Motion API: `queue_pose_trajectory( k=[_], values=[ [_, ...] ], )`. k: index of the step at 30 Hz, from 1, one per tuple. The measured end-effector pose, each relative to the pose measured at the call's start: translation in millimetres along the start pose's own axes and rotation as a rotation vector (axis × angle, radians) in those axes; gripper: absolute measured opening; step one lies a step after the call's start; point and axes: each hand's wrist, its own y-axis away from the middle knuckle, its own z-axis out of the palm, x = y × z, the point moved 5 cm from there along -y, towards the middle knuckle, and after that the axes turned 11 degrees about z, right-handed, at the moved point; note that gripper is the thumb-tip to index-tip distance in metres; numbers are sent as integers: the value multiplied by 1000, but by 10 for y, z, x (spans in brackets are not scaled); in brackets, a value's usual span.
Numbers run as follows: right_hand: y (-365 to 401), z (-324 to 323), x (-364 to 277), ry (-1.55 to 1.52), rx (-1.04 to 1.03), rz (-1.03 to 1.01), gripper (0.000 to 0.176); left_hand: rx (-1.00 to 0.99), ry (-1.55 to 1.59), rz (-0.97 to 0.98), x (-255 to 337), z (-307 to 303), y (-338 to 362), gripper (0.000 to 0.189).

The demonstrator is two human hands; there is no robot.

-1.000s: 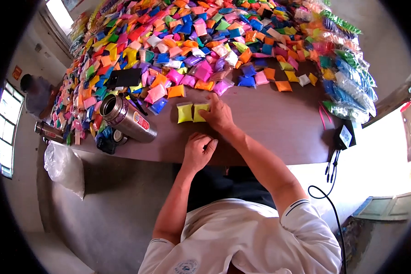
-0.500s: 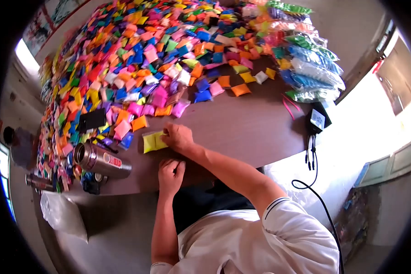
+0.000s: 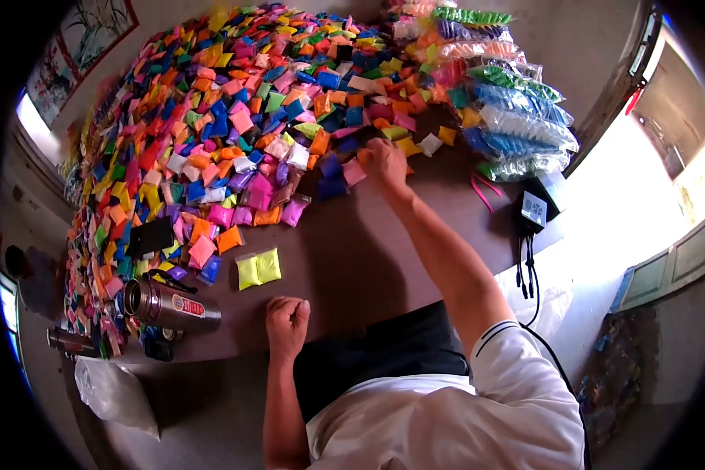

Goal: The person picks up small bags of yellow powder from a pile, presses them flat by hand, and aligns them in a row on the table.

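Observation:
My right hand [image 3: 385, 165] is stretched out over the near edge of the packet pile, fingers curled downward. An orange bit shows beside its fingertips; what lies under them is hidden. Close by are a pink packet [image 3: 354, 172], a yellow packet [image 3: 407, 146] and a white packet [image 3: 429, 144]. My left hand [image 3: 287, 324] rests closed in a loose fist at the front of the table, with nothing visible in it. Just beyond it, a pair of joined yellow packets [image 3: 259, 269] lies flat on the brown table [image 3: 352, 258], touched by neither hand.
A big heap of small coloured packets [image 3: 235, 117] covers the far and left table. Clear bags [image 3: 525, 117] are stacked at the back right, near a black box with cables [image 3: 533, 210]. A steel flask [image 3: 172, 305] lies at the left; a plastic bag [image 3: 117, 395] hangs below.
My right hand has left the yellow packets and moved away and to the right, onto the pile's edge. My left hand stays closed in about the same place. The view has shifted slightly.

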Motion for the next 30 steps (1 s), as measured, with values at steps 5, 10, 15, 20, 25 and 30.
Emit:
queue_pose_trajectory(
  k=[5, 10, 15, 20, 25, 30],
  values=[
    [-381, 36, 527, 264, -236, 91, 21, 6, -52, 13, 39, 8, -17, 21],
    [-501, 197, 602, 513, -279, 19, 34, -10, -86, 21, 69, 11, -40, 21],
    [-656, 404, 617, 562, -292, 46, 32, -18, -102, 14, 48, 16, -35, 20],
    [-778, 556, 700, 599, -291, -1, 31, 4, -103, 2, 59, 16, -49, 19],
    [-684, 551, 665, 634, -255, -69, 24, 7, -75, -1, 69, 22, -59, 17],
    [-664, 553, 641, 581, -209, -117, 26, 24, -85, 32, 68, 10, -44, 16]
  ],
)
